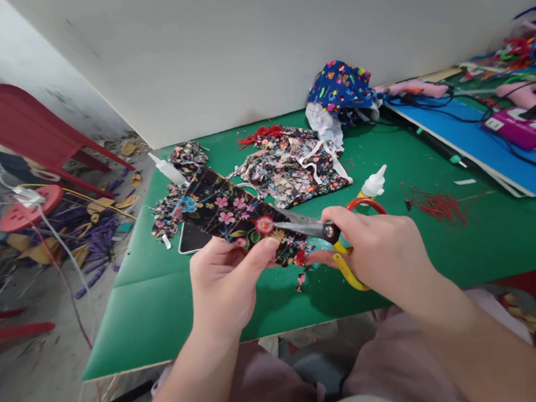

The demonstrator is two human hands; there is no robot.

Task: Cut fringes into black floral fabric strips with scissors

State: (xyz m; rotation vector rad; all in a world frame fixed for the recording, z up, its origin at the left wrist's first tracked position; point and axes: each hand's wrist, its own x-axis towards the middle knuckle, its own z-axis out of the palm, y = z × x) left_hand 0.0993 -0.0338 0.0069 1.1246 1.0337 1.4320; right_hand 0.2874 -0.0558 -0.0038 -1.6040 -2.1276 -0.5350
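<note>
- Both forearms are reaching forward from the bottom edge, over a lap in pale pink cloth, and meeting above the near edge of the green table point(164, 297).
- The left hand point(223, 280) is turning palm up, its fingers curling under and its thumb pressing down on top, pinching the near end of a strip of black floral fabric point(231, 213) held just above the table.
- The right hand point(380, 247) is coming in from the right, knuckles up, its fingers closing through the red and yellow loops of a pair of scissors point(320, 229); the blades are pointing left, lying across the strip.
- Under the strip's far end, a phone point(191, 239) is lying flat.
- Just beyond the right hand, a small glue bottle point(373, 184) is standing.
- Farther back, a heap of floral scraps point(293, 167) and a blue printed cloth point(340, 88) are lying near the white wall point(235, 41).
</note>
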